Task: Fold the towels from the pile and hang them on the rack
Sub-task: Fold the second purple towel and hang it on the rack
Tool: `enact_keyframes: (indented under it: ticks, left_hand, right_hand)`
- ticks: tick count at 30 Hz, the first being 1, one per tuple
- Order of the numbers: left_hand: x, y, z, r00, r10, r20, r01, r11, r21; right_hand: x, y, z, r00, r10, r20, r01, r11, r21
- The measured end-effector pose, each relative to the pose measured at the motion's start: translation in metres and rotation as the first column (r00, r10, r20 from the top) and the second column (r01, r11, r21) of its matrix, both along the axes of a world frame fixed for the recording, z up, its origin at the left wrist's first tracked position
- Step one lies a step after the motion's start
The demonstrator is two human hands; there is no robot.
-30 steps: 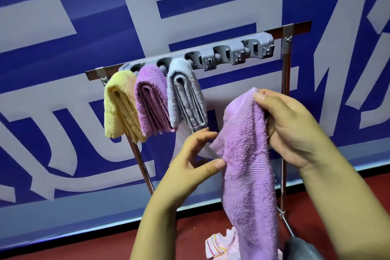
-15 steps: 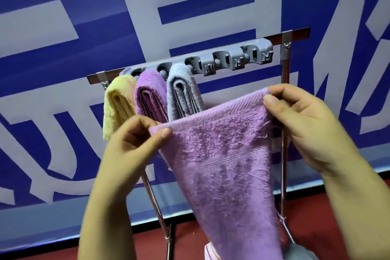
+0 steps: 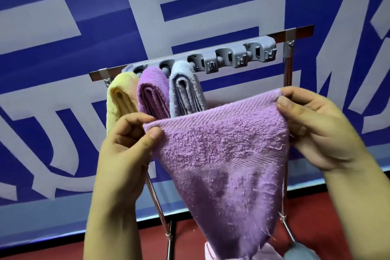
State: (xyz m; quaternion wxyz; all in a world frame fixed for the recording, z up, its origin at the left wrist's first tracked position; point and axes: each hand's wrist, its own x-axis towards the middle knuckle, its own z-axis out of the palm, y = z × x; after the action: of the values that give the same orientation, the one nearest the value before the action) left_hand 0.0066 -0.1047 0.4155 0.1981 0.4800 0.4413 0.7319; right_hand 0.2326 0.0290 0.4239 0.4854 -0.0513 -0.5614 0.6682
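Observation:
A purple towel [image 3: 221, 158] hangs spread out in front of me, narrowing to a point below. My left hand [image 3: 126, 143] pinches its top left corner and my right hand [image 3: 312, 126] pinches its top right corner. Behind it stands the metal rack [image 3: 295, 32] with a grey clip strip [image 3: 238, 55]. Three folded towels hang at the rack's left: a yellow towel [image 3: 119, 101], a purple folded towel [image 3: 153, 93] and a grey towel [image 3: 185, 91]. The clips at the right of the strip hold nothing.
A blue wall banner [image 3: 63, 17] with large white shapes rises right behind the rack. Red floor [image 3: 190, 236] lies below. A pale pink cloth [image 3: 268, 253] and a grey cloth [image 3: 301, 253] from the pile show at the bottom edge.
My left hand took the towel's free corner and drew it left, so the towel went from hanging in a narrow strip to being stretched between both hands.

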Motion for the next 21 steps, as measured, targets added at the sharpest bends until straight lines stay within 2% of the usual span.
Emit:
enact_keyframes:
  ticks: [3, 7, 9, 13, 21]
  left_hand:
    - [0.0, 0.009, -0.009, 0.987, -0.05, 0.153, 0.057, 0.998, -0.039]
    - [0.001, 0.021, -0.023, 0.937, 0.051, 0.344, 0.02, 0.98, -0.198]
    - [0.006, 0.025, -0.026, 0.934, 0.092, 0.346, -0.007, 0.971, -0.238]
    - [0.018, 0.03, -0.024, 0.932, 0.141, 0.334, -0.066, 0.972, -0.225]
    - [0.045, 0.028, -0.014, 0.958, 0.161, 0.235, -0.119, 0.976, -0.182]
  right_hand:
    - [-0.005, 0.003, -0.005, 0.998, 0.053, 0.029, -0.05, 0.993, -0.11]
    - [-0.016, 0.015, -0.02, 0.977, -0.029, 0.211, 0.075, 0.973, -0.217]
    - [-0.022, 0.016, -0.025, 0.966, -0.077, 0.246, 0.133, 0.967, -0.219]
    - [-0.03, 0.013, -0.029, 0.928, -0.241, 0.283, 0.292, 0.944, -0.154]
    - [-0.04, -0.002, -0.031, 0.834, -0.468, 0.291, 0.458, 0.883, 0.106]
